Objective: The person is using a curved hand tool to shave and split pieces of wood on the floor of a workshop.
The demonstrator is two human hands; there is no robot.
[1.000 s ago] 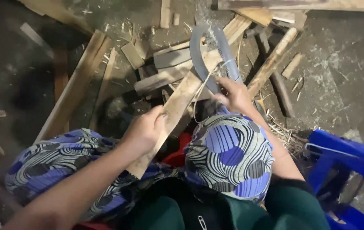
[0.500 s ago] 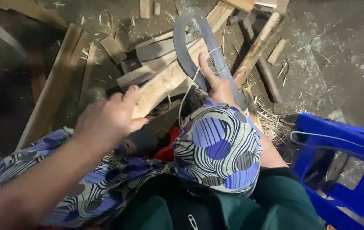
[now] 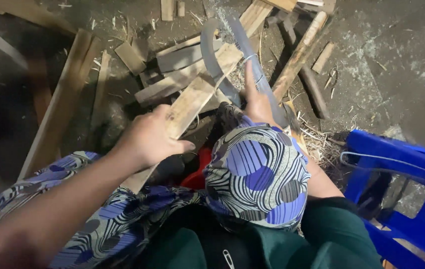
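Observation:
My left hand (image 3: pixel 150 137) grips a long pale wooden plank (image 3: pixel 195 97) that slants up and right from between my knees. The plank's far end lies against a curved grey metal blade (image 3: pixel 211 52) joined to a toothed saw blade (image 3: pixel 247 50). My right hand (image 3: pixel 257 102) rests on the saw blade's lower part, forefinger stretched along it, just beyond my right knee (image 3: pixel 257 174) in patterned blue cloth. A thin pale shaving curls down from the plank by the blade.
Scrap boards and offcuts (image 3: pixel 177 57) lie heaped on the dark dirt floor ahead. A long plank (image 3: pixel 58 107) lies at the left, a round wooden stick (image 3: pixel 299 52) at the upper right. A blue plastic stool (image 3: pixel 396 179) stands at the right. Something red (image 3: pixel 197 172) shows between my knees.
My left hand has slid up the plank and pushed it forward against the blade. My right hand shifted slightly along the saw, its forefinger now extended.

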